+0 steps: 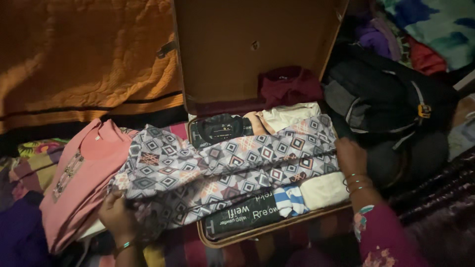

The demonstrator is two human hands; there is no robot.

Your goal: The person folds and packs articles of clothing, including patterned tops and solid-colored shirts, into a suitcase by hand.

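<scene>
Patterned garment (232, 165): grey cloth with diamond and square motifs in white, orange and dark red, spread across the middle of the frame. Its long axis runs from lower left to right, rising slightly toward the right. The right part lies over the contents of the open suitcase; the left part overhangs the case edge and rests on the pink garment.
Left hand (118, 213): lower left of centre, fingers curled shut on the left end of the patterned garment, cloth bunched under them. A bangle shows at the wrist, and the forearm enters from the bottom edge.
Right hand (350, 157): right of centre, palm down on the garment's right end at the suitcase's right side. Fingers press the cloth, but whether they pinch it cannot be told. Bangles sit at the wrist, with a magenta sleeve below.
Suitcase (257, 230): tan, open, lid standing upright at upper centre. Folded clothes fill it, dark, cream and blue-striped.
Pink garment (79, 183): folded, lower left, with an embroidered neckline.
Orange quilt (84, 59): fills the upper left.
Black backpack (391, 99): upper right, just beside the suitcase.
Maroon cloth (289, 84): against the lid, at the back of the case.
</scene>
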